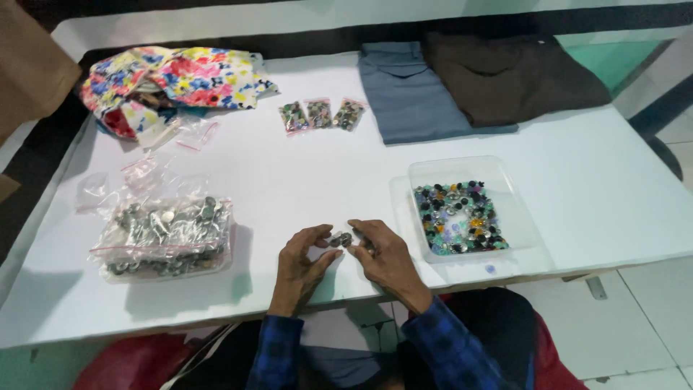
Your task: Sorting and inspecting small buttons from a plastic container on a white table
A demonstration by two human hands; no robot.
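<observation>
Near worktop edge: left hand and right hand, fingers pinched on a few small buttons. Tray right (mixed colours) and big bag left remain full; three small packets filled toward far edge.

So packaging-wise there's a fair bit on this white surface. Biggest one is a fat clear zip bag with a red seal strip, stuffed with greyish metal buttons, sitting front left. Just behind it lie a few empty little clear bags, crumpled, also red-striped. Further back toward the middle, three small sealed bags sit side by side in a neat row, each packed with dark mixed-colour buttons. Over on the right is a clear plastic tray, rectangular, half filled with green, black and silver buttons. No labels, signs or screens that I can spot.
</observation>
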